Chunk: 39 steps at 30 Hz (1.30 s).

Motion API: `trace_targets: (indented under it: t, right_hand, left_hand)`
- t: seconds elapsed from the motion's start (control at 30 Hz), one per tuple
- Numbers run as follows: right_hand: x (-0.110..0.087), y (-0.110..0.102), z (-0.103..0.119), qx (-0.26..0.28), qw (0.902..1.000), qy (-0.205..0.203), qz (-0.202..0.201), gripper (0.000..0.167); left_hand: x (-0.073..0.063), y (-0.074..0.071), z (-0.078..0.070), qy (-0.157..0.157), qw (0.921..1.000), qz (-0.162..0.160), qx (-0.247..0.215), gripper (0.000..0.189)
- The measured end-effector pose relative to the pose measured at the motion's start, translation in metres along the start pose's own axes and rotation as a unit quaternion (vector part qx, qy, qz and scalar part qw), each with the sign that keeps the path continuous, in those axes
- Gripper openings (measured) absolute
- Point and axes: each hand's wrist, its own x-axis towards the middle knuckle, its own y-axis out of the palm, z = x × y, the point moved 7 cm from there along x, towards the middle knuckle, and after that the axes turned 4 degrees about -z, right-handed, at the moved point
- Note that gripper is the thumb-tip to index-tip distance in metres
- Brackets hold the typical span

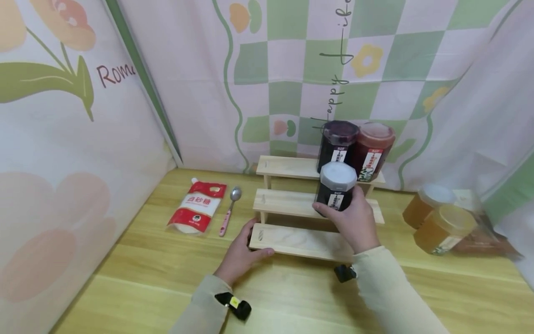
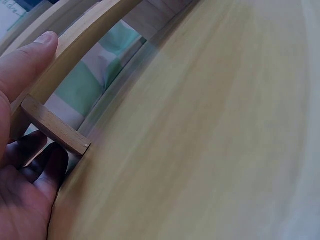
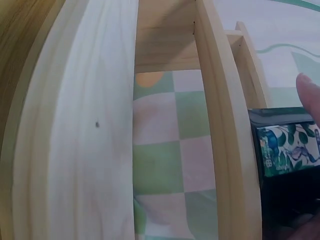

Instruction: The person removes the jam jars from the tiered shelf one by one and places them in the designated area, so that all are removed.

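Note:
A three-tier wooden rack point(image 1: 300, 237) stands on the table. My left hand point(image 1: 239, 257) grips the left end of its lowest step. In the left wrist view the thumb lies over the board and the fingers are around the end leg point(image 2: 57, 125). My right hand point(image 1: 359, 223) holds a dark jar with a white lid point(image 1: 329, 191) at the middle step, fingers around its side. The right wrist view shows that jar's floral label point(image 3: 290, 150) beside the step's edge; whether its base touches the wood is hidden. Behind it, a purple-lidded dark jar point(image 1: 329, 141) and a red jar point(image 1: 371, 155) stand on the top step.
Left of the rack lie a red-and-white sugar bag point(image 1: 198, 206) and a spoon with a pink handle point(image 1: 227, 218). To the right are two amber jars, one white-lidded point(image 1: 417, 208) and one yellow-lidded point(image 1: 438, 232), with a blurred reddish-brown item point(image 1: 488, 246) beside them. Patterned curtains point(image 1: 250, 93) hang behind.

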Motion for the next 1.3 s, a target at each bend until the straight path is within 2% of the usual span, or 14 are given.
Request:
trace_targets:
  t: [0.2,0.57,1.07,1.3]
  right_hand:
    - [0.000,0.000,-0.001,-0.003,0.9999,0.003,-0.013,0.106]
    - [-0.002,-0.002,-0.003,-0.008,0.9998,0.016,-0.007,0.107]
    - [-0.010,-0.012,-0.007,-0.006,0.9999,-0.002,-0.009,0.101]
    - [-0.015,-0.018,-0.009,0.014,0.9998,-0.013,-0.010,0.101]
  left_hand:
    - [-0.001,0.001,-0.003,-0.002,1.0000,0.002,-0.002,0.106]
    - [-0.001,0.003,-0.004,-0.006,1.0000,0.001,0.008,0.107]
    - [-0.002,-0.001,-0.001,-0.009,0.9999,-0.003,0.011,0.108]
    - [0.000,0.000,0.001,-0.007,0.9999,-0.004,0.008,0.107]
